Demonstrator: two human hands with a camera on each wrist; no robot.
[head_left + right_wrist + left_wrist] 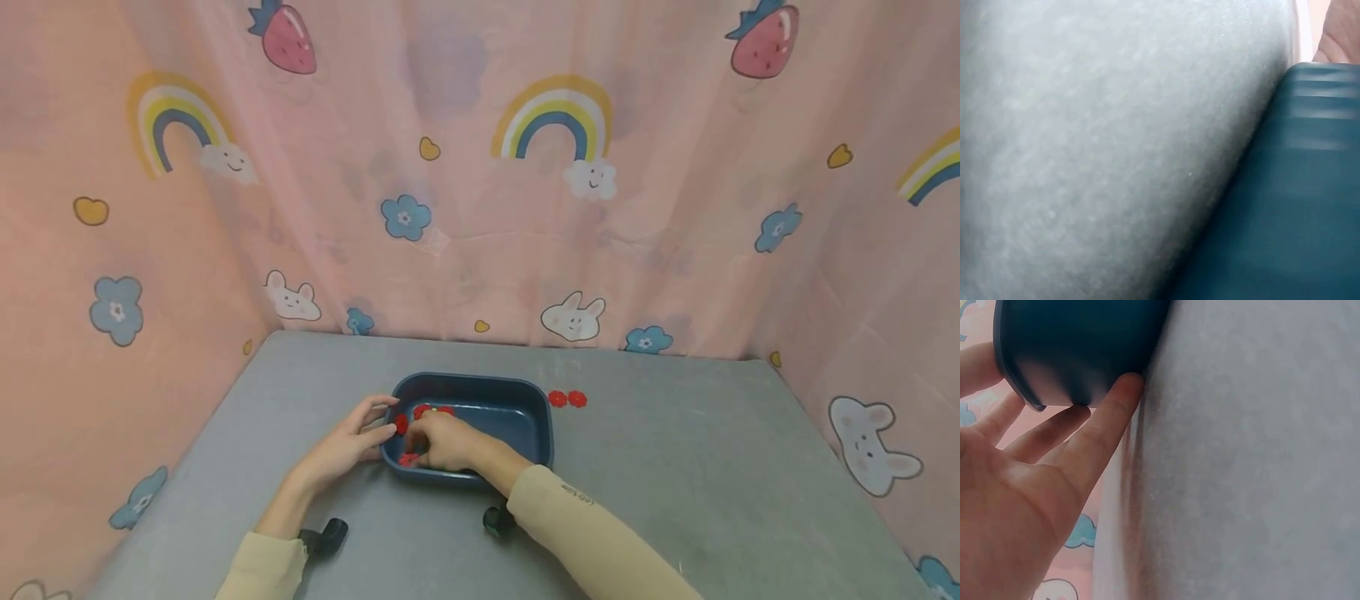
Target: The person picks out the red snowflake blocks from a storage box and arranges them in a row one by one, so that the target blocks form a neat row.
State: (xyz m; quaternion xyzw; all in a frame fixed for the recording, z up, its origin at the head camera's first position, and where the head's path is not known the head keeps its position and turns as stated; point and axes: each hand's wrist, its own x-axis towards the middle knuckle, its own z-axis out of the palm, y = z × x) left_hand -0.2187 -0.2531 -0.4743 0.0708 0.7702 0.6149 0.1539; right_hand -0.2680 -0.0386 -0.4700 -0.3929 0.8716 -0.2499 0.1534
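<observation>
A dark blue rectangular tray sits on the grey table, with several small red scalloped discs at its left end. My left hand is at that end, one digit over the rim and the other fingers extended against the outer wall, as the left wrist view shows. Inside the tray, my right hand reaches down with bent fingers among the discs. One red disc lies right at its fingertips; I cannot tell whether they pinch it. In the right wrist view the tray's outer side fills the lower right.
Two red discs lie side by side on the table, just right of the tray's far corner. A pink printed curtain stands behind the table and at both sides. Dark wrist cameras hang under both forearms.
</observation>
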